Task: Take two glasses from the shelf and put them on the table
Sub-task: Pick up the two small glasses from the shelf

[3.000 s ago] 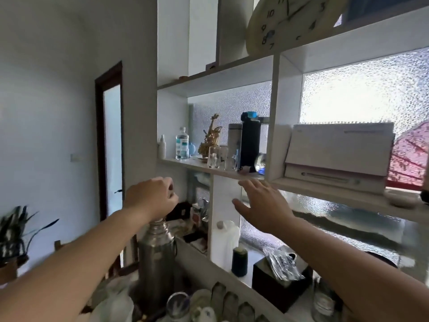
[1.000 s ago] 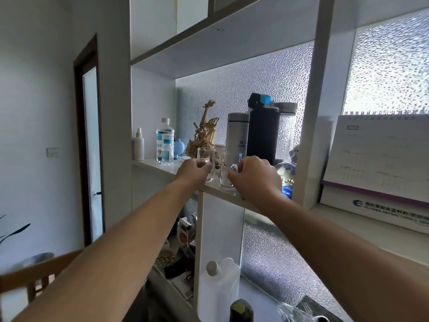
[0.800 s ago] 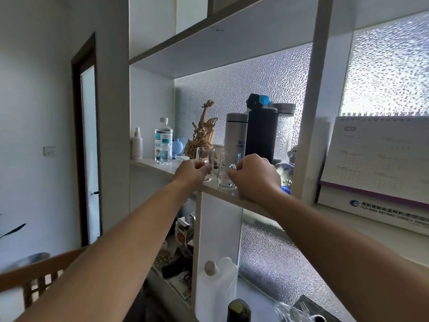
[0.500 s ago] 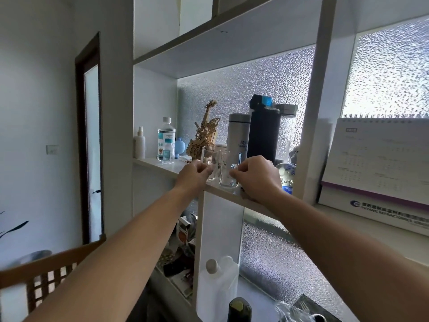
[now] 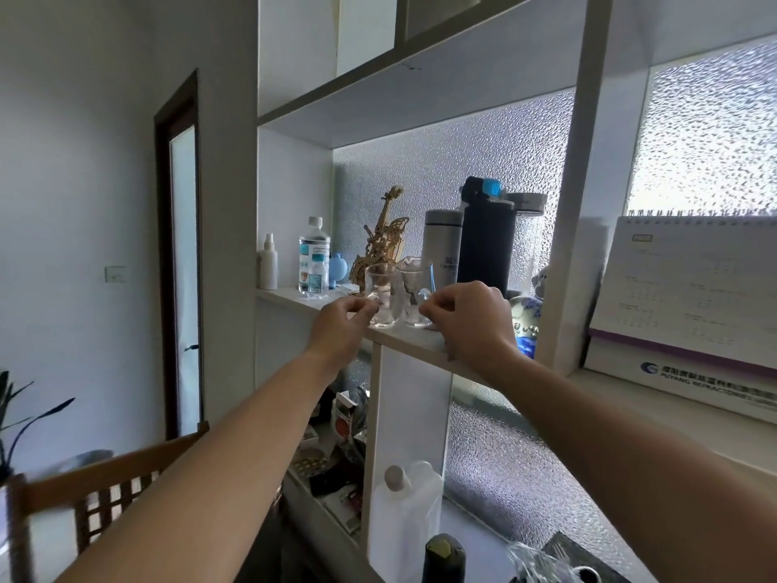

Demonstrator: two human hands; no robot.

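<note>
The room was pale-walled, with a dark-framed door [image 5: 178, 263] far left of a white shelf [image 5: 403, 340] backed by pebbled glass; a wooden chair [image 5: 105, 481] stood low, left of the shelf, and no table showed in view. On the shelf, from its left end, stood a white spray bottle [image 5: 268, 263], a clear water bottle [image 5: 313, 258] and a wooden violin model [image 5: 380, 241], with a grey flask [image 5: 441, 246] and a black flask [image 5: 487, 241] behind the glasses and a desk calendar [image 5: 689, 296] in the next bay to the right. At the shelf's front edge the left hand [image 5: 340, 326] pinched the left glass [image 5: 381, 300] low on its wall between thumb and fingertips, and the right hand [image 5: 466, 321] pinched the right glass [image 5: 414, 296] likewise; the two glasses stood touching or nearly so. Whether either had cleared the board could not be told. The step in hand seemed the pick-up. The next move likely called for lifting both straight up, keeping them from clinking, then drawing them back clear of the flasks and turning to find the table.
</note>
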